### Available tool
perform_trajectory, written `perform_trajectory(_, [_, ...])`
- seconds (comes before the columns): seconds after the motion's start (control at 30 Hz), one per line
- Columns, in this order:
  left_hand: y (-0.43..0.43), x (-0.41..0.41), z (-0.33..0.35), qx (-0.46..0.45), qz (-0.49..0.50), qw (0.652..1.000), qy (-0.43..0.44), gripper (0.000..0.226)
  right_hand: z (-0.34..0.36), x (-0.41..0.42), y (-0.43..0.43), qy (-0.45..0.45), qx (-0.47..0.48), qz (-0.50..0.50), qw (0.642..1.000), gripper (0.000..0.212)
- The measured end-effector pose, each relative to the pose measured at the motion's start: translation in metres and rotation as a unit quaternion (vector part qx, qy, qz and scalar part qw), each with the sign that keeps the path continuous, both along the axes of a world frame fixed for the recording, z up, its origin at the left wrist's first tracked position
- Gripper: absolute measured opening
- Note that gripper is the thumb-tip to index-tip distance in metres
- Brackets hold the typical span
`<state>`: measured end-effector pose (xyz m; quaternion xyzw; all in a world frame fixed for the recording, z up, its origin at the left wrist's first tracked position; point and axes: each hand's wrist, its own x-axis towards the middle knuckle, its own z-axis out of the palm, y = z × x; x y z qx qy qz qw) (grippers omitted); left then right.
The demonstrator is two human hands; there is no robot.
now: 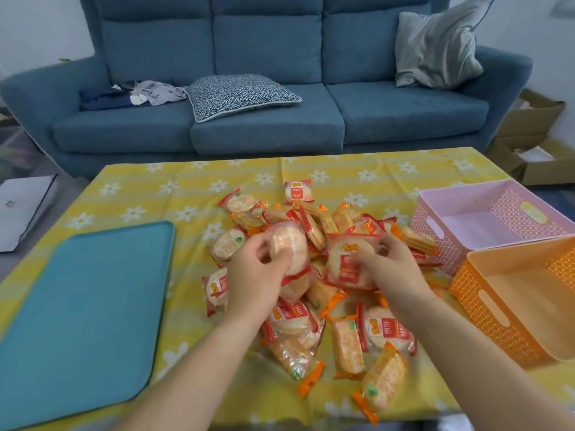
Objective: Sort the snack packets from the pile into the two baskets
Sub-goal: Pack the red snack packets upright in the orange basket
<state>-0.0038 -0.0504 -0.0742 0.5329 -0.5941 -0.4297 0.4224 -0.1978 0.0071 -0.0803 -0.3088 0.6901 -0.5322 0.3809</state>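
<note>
A table under a yellow tablecloth point(149, 194) printed with white daisies fills the near half of the view. Beyond it at twelve o'clock stands one blue three-seat sofa point(267, 42) bearing two cushions, a patterned cushion point(239, 94) lying flat and a grey cushion point(435, 48) propped in the corner at one o'clock, plus a heap of clothes point(133, 94) at eleven. Cardboard boxes point(535, 144) sit on the floor at two o'clock. The pile of snack packets point(314, 225) lies mid-table, with one teal tray point(84, 306) at its nine o'clock and two baskets at its three o'clock: a pink basket point(460, 186) farther off and an orange basket point(485, 306) nearer. The packets come in two kinds, round ones trimmed red and long ones trimmed orange; they overlap too much to count, and one lone packet point(297, 191) lies apart at the pile's twelve o'clock. The left hand point(252, 275) curls its fingers round a round packet point(286, 244) over the pile's ten o'clock side. The right hand point(395, 269) pinches the top edge of a red-labelled packet point(348, 262) at the pile's centre. Both baskets and the tray run off the frame edges, the orange basket hides the pink one's near corner, and the packet print is too blurred to read.
</note>
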Motion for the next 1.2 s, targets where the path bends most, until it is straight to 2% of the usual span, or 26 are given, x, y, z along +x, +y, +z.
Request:
perform_trajectory(0.1, [0.024,-0.018,0.005,-0.094,-0.049,0.994,-0.022,0.032,-0.006,0.023,0.0,0.028,-0.017,-0.003,0.999,0.03])
perform_trajectory(0.2, [0.034,-0.029,0.003,-0.114,-0.09,0.989,0.001,0.025,-0.007,0.029,-0.001,-0.071,-0.052,-0.014,0.996,0.026])
perform_trajectory(0.3, [0.027,-0.028,0.002,-0.108,-0.084,0.991,0.005,0.017,-0.003,0.027,-0.001,-0.159,-0.065,-0.03,0.985,0.006])
perform_trajectory(0.37, [0.02,-0.025,0.002,-0.106,-0.06,0.992,-0.035,0.03,-0.001,0.025,-0.002,-0.173,-0.059,-0.015,0.983,0.013])
perform_trajectory(0.4, [0.017,-0.024,0.001,-0.072,-0.053,0.995,-0.049,0.042,0.001,0.026,-0.001,-0.151,-0.055,0.0,0.987,0.016])
perform_trajectory(0.43, [0.015,-0.023,0.004,0.001,-0.064,0.997,-0.043,0.053,0.006,0.027,0.001,-0.114,-0.047,0.019,0.992,0.02])
perform_trajectory(0.47, [0.014,-0.023,0.007,0.092,-0.086,0.992,0.0,0.057,0.007,0.026,0.002,-0.085,-0.046,0.042,0.994,0.02])
perform_trajectory(0.53, [0.011,-0.022,0.009,0.233,-0.14,0.957,0.1,0.046,0.013,0.021,0.0,-0.077,-0.035,0.075,0.994,0.031])
perform_trajectory(0.57, [0.009,-0.022,0.009,0.253,-0.148,0.95,0.109,0.038,0.016,0.016,0.0,-0.035,-0.026,0.087,0.995,0.037])
perform_trajectory(0.6, [0.004,-0.021,0.008,0.255,-0.138,0.951,0.112,0.032,0.017,0.01,-0.002,0.061,-0.018,0.08,0.995,0.036])
perform_trajectory(0.67, [-0.006,-0.015,0.006,0.247,-0.082,0.958,0.123,0.026,0.013,-0.004,-0.01,0.254,-0.004,0.036,0.967,0.026])
perform_trajectory(0.7, [-0.014,-0.01,0.004,0.237,-0.054,0.964,0.109,0.026,0.009,-0.01,-0.014,0.291,0.008,0.029,0.956,0.025])
perform_trajectory(0.77, [-0.03,0.003,0.0,0.212,-0.037,0.976,0.035,0.025,-0.002,-0.012,-0.021,0.318,0.061,0.072,0.944,0.038])
perform_trajectory(0.83, [-0.038,0.015,0.0,0.215,-0.078,0.973,-0.039,0.027,-0.013,-0.006,-0.028,0.359,0.122,0.125,0.917,0.051])
perform_trajectory(0.93, [-0.039,0.022,0.003,0.227,-0.131,0.956,-0.131,0.056,-0.015,0.001,-0.035,0.41,0.156,0.115,0.891,0.051])
perform_trajectory(0.97, [-0.038,0.024,0.004,0.226,-0.136,0.954,-0.143,0.058,-0.013,0.002,-0.037,0.417,0.16,0.105,0.888,0.047])
perform_trajectory(1.07, [-0.041,0.031,0.007,0.225,-0.111,0.961,-0.112,0.051,-0.001,0.004,-0.039,0.382,0.144,0.088,0.908,0.039])
perform_trajectory(1.13, [-0.044,0.039,0.009,0.237,-0.094,0.964,-0.077,0.036,0.012,0.005,-0.037,0.351,0.095,0.056,0.93,0.039])
perform_trajectory(1.2, [-0.044,0.043,0.008,0.253,-0.102,0.959,-0.079,0.035,0.025,0.007,-0.034,0.301,0.025,0.015,0.953,0.034])
